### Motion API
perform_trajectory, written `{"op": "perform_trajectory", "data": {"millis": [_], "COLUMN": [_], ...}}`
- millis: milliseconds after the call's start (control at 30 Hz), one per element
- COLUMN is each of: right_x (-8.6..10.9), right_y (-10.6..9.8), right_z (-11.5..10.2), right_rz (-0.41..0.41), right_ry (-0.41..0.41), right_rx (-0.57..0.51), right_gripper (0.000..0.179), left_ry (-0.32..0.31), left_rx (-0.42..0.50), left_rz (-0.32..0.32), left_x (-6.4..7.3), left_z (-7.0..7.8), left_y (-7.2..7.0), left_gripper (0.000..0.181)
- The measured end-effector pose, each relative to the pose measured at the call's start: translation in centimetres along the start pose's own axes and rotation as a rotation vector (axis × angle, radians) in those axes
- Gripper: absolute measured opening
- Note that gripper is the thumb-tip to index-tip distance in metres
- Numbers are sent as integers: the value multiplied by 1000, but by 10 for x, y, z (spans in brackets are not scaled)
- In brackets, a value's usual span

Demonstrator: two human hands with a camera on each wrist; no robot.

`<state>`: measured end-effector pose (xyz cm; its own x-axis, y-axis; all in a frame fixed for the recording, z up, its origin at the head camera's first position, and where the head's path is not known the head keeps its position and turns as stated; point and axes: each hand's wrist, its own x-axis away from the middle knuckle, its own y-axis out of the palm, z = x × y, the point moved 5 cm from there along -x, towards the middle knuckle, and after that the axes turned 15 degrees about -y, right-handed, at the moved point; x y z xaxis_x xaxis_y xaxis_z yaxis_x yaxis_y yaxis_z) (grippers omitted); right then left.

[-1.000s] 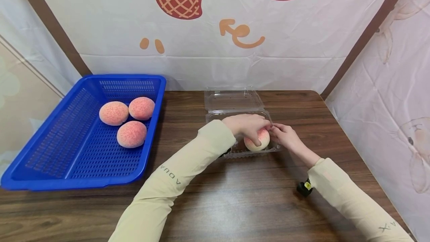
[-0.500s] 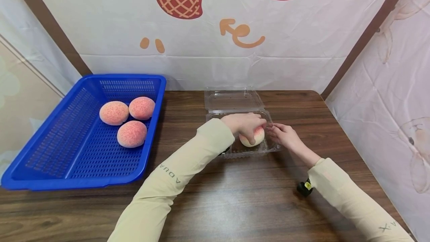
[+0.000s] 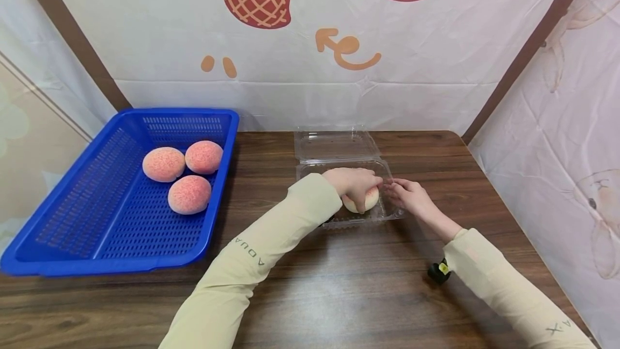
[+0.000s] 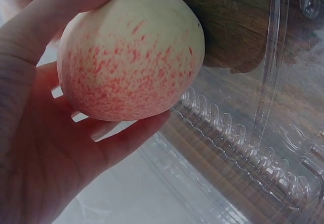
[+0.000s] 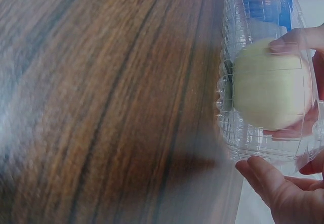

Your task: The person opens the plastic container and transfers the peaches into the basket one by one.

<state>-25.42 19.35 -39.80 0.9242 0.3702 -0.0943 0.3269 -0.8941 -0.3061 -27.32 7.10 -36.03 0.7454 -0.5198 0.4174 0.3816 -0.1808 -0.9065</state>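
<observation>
My left hand (image 3: 354, 181) grips a peach (image 3: 370, 199) from above, inside the base of a clear plastic clamshell box (image 3: 391, 213). In the left wrist view, thumb and fingers curl round the peach (image 4: 132, 57), pale on one side and speckled pink on the other. The box's lid (image 3: 337, 146) lies folded back, away from me. At the box's right side, my right hand (image 3: 411, 198) pinches the rim. The right wrist view has its fingertips (image 5: 260, 171) against the clear end wall, with the peach (image 5: 271, 85) showing through the plastic.
A blue perforated basket (image 3: 208, 230) stands on the left of the brown wooden table (image 3: 315, 295), holding a group of three peaches (image 3: 189, 194). A printed cloth (image 3: 421, 58) hangs right behind the table's back edge.
My left hand has carried the peach leftward within the box, from its right end toward the middle. The right hand keeps its place at the rim.
</observation>
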Motion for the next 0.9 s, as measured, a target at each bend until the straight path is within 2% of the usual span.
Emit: {"op": "perform_trajectory", "data": {"millis": [333,567,900], "right_x": [-1,-1,0], "right_y": [0,0,0], "right_z": [2,1,1], "right_rz": [-5,7,10], "right_ry": [-1,4,19], "right_rx": [3,18,36], "right_gripper": [43,43,44], "left_ry": [22,19,61], "left_rx": [-53,-61,-45], "left_rz": [9,17,119], "left_x": [-2,2,10], "left_z": [2,2,2], "left_y": [0,-8,-24], "left_gripper": [67,68,62]}}
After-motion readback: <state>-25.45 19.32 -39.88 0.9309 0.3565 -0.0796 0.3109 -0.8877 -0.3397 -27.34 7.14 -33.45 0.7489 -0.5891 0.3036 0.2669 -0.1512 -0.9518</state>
